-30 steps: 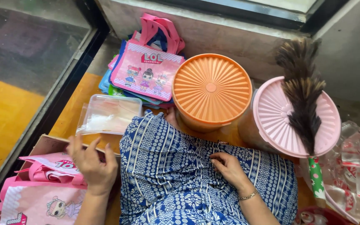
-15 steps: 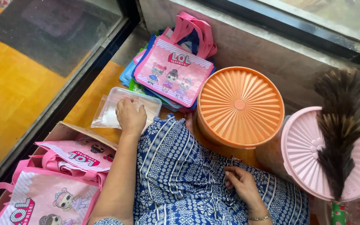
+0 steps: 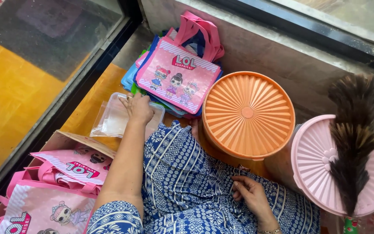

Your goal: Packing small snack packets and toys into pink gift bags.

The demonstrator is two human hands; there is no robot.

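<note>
My left hand [image 3: 138, 108] reaches forward and rests flat on a clear plastic box [image 3: 113, 119] lying on the floor; fingers spread over its lid, a ring on one finger. My right hand [image 3: 249, 195] lies on my lap, fingers loosely curled on the blue patterned fabric [image 3: 187, 182], holding nothing I can see. Just beyond the clear box leans a stack of small tote bags, the front one pink with cartoon dolls [image 3: 176, 80].
A round orange ribbed lid [image 3: 247, 113] covers a tub beside my knee; a pink lidded tub [image 3: 317, 160] at the right carries a brown feather duster [image 3: 355, 130]. A cardboard box [image 3: 66, 141] of more pink bags [image 3: 44, 208] sits at lower left. Glass panel at left.
My left hand has moved from the cardboard box of bags forward onto the clear plastic box. The view has shifted closer and to the left; my right hand stays on my lap.
</note>
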